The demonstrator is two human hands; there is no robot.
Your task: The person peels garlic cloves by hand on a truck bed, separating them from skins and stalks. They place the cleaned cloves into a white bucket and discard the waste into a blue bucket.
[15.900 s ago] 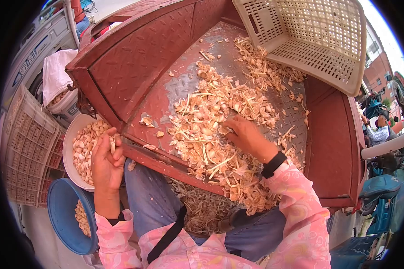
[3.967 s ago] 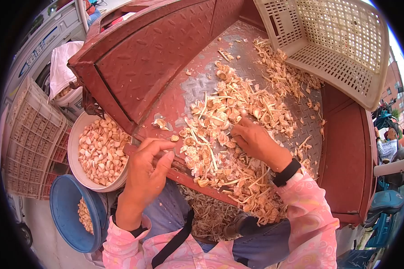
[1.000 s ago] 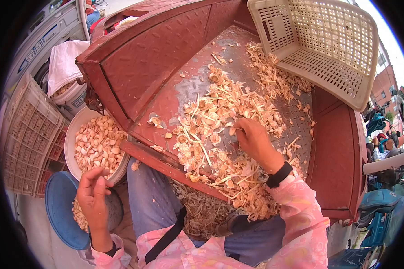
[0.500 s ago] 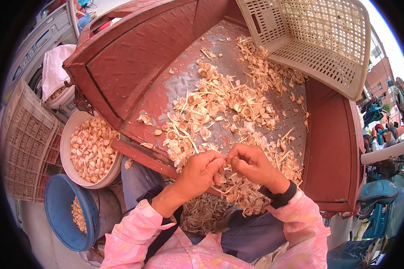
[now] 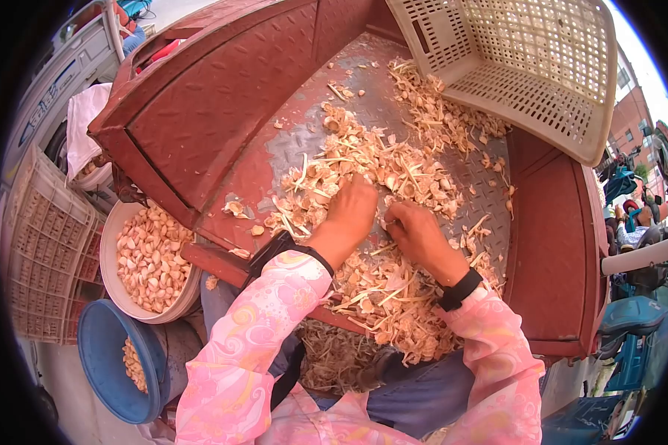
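Note:
A heap of garlic skins, stalks and loose cloves [image 5: 408, 174] is spread over the metal bed of a red cart. My left hand [image 5: 351, 211] reaches down into the middle of this heap, back upward, and its fingertips are hidden among the skins. Just to its right, my right hand [image 5: 417, 231] hovers over the nearer skins with thumb and fingers curled together. Whatever those fingers may hold is too small to make out. More skins and pale stalks [image 5: 401, 297] lie beneath my wrists at the cart's near edge.
A white bucket [image 5: 111, 256] full of garlic cloves stands at left, with a blue bucket [image 5: 89, 334] holding fewer cloves below it. A beige plastic crate [image 5: 527, 96] rests tilted at the cart's far right. Red metal walls [image 5: 223, 96] flank the bed. Another crate [image 5: 48, 245] stands far left.
My left hand has moved away from my right hand, forward into the heap. My right hand has shifted slightly forward, still curled. The hands were together over the near edge before.

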